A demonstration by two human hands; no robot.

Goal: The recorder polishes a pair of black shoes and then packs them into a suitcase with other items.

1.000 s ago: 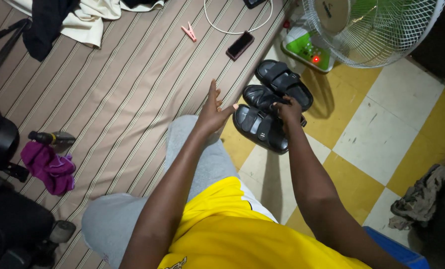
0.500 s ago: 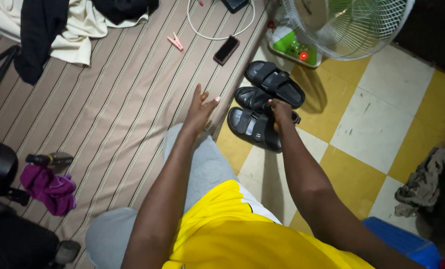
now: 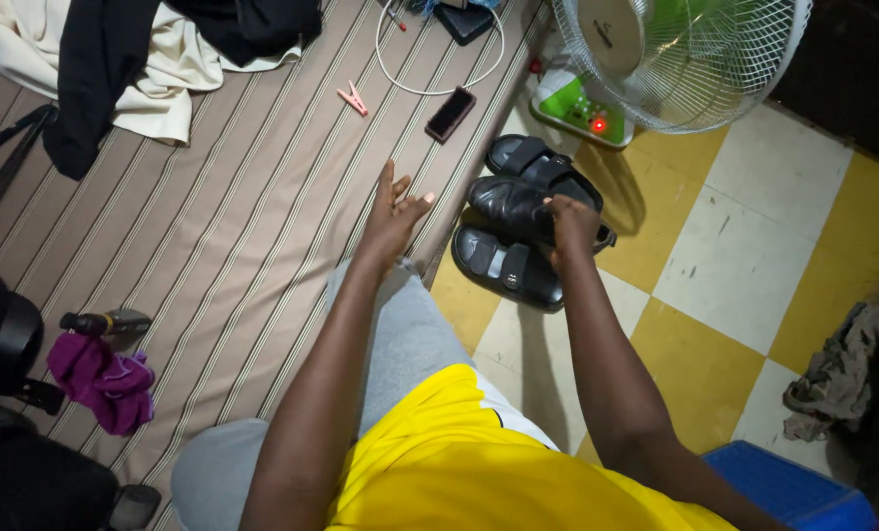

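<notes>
A striped mattress (image 3: 213, 226) fills the left, a checked tiled floor (image 3: 744, 265) the right, with a standing fan (image 3: 675, 54) beyond; three black sandals (image 3: 523, 211) lie on the tiles at the mattress edge. The right hand (image 3: 572, 224) grips the middle sandal (image 3: 518, 205), barely raised and not yet moved away; the left hand (image 3: 392, 218) hovers with fingers spread, holding nothing.

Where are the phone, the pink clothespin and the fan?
phone (image 3: 450, 114), head view, middle of its dark screen
clothespin (image 3: 353, 98), head view, middle of the pink clip
fan (image 3: 715, 59), head view, wire grille

sandals (image 3: 518, 202) black | mattress (image 3: 223, 226) brown-striped | floor (image 3: 734, 265) yellow-white checks | fan base (image 3: 577, 106) green
</notes>
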